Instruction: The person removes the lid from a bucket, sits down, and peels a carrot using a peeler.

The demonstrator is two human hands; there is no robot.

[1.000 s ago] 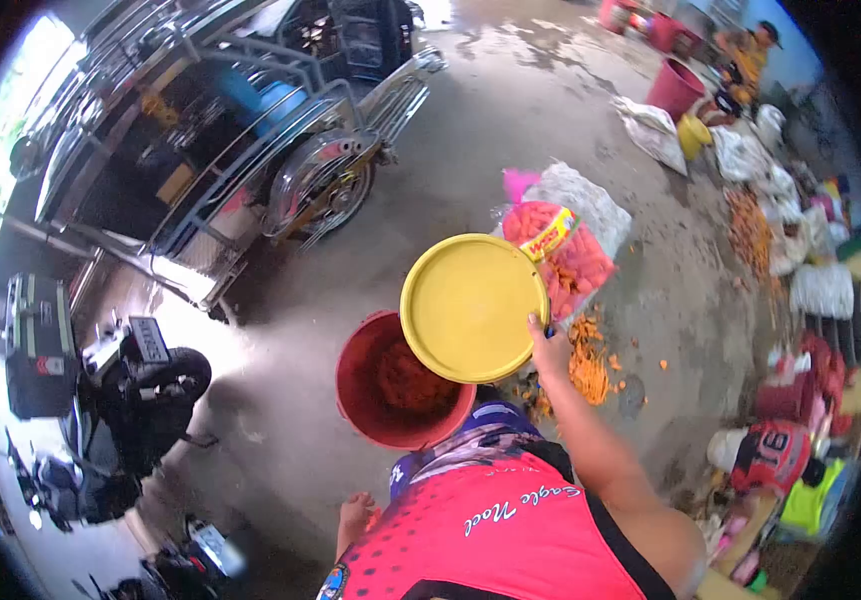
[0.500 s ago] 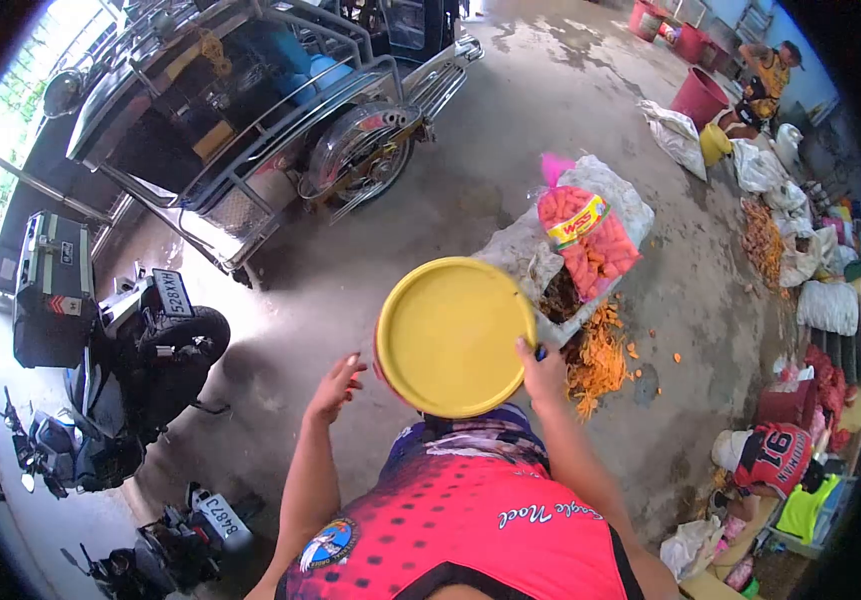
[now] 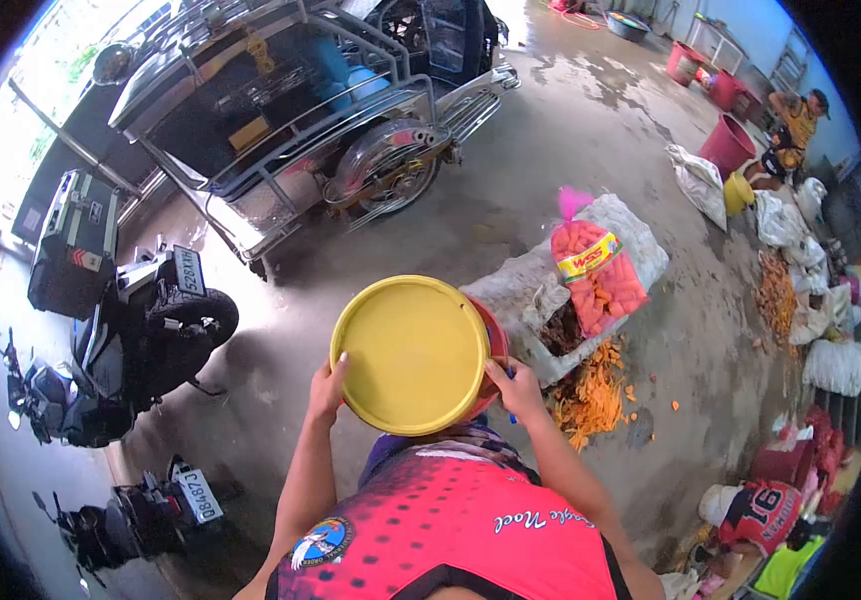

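We see the left hand [image 3: 326, 395] now at the rim of the yellow disc [image 3: 410, 355]; 0.5 s ago it hangs apart from it, and only the right hand [image 3: 520, 392] has hold. So the disc is now steadied from 2 opposite sides. We cannot tell whether it is a lid or a shallow basin.

On the left, we see the thumb over the rim; the other fingers are mostly hidden, but look clamped on the edge. On the right, thumb and fingers are also closed at the edge, with a small blue object [image 3: 511, 374] by them that we cannot identify.

The disc sits above the red bucket [image 3: 490, 325], whose inside shows 1 s ago and is now covered. Red shows only along the right side, and we cannot tell whether disc and bucket touch. Just beyond lie 1 white sack [image 3: 515, 290], a bag of orange pieces [image 3: 600, 280] on it, and loose orange peelings [image 3: 590, 395] beside it.
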